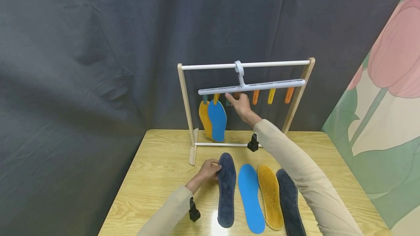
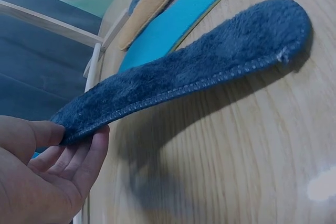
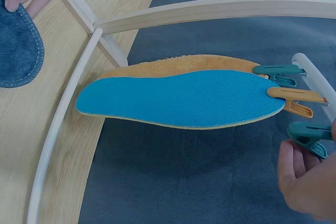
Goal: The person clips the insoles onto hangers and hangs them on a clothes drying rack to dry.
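My left hand [image 1: 208, 170] pinches a dark blue fuzzy insole [image 1: 226, 192] near one end. In the left wrist view that end is raised off the table, while the far end rests on or close to the wood. Up at the white hanger [image 1: 262, 86], my right hand [image 1: 243, 106] grips a green clip [image 3: 307, 130] between thumb and fingers; no insole hangs from this clip. Left of it, a bright blue insole [image 1: 218, 121] hangs from a yellow clip [image 1: 216, 98], partly covering a tan insole [image 1: 204, 114] on another green clip [image 3: 278, 70].
A bright blue insole [image 1: 251, 199], a tan one [image 1: 270, 197] and a dark blue one [image 1: 288, 199] lie on the table, the last partly behind my right sleeve. Orange and yellow clips [image 1: 271, 96] hang at the hanger's right. A wooden rack [image 1: 187, 101] carries the hanger.
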A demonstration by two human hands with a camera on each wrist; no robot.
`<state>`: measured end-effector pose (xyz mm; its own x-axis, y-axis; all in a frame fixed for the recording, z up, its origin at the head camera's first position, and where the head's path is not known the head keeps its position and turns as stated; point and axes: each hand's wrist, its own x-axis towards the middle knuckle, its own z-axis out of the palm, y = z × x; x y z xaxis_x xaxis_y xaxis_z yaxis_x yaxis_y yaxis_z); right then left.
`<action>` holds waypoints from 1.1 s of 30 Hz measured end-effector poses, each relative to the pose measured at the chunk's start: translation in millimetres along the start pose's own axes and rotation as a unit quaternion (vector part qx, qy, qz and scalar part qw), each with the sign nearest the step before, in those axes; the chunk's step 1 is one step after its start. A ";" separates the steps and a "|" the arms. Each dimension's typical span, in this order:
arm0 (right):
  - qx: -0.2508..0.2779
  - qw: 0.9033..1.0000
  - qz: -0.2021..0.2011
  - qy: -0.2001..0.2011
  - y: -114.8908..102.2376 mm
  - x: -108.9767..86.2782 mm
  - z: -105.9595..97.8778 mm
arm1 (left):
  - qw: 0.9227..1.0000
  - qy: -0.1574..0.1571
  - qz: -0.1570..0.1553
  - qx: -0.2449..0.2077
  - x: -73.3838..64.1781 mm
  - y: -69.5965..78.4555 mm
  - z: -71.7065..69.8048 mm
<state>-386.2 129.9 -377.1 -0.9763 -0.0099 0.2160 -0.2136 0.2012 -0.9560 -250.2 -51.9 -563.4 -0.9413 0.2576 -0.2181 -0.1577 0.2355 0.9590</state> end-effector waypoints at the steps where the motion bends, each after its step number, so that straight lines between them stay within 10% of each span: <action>1: 0.002 1.000 0.000 0.000 0.0 0.1 0.0 | 1.000 0.001 0.001 0.000 0.2 0.8 -0.5; 17: -0.005 1.000 0.000 0.002 1.0 -1.5 0.1 | 1.000 0.014 0.013 0.009 6.7 11.9 -6.9; 33: 0.032 0.999 0.012 0.001 -2.1 0.4 1.8 | 0.992 0.100 0.068 -0.043 15.2 38.9 -10.6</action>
<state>-386.2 127.7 -375.4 -0.9812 -0.0033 0.1932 -0.1918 0.1392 -0.9715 -273.7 -48.7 -527.5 -0.9946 0.0887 -0.0542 -0.0425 0.1290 0.9907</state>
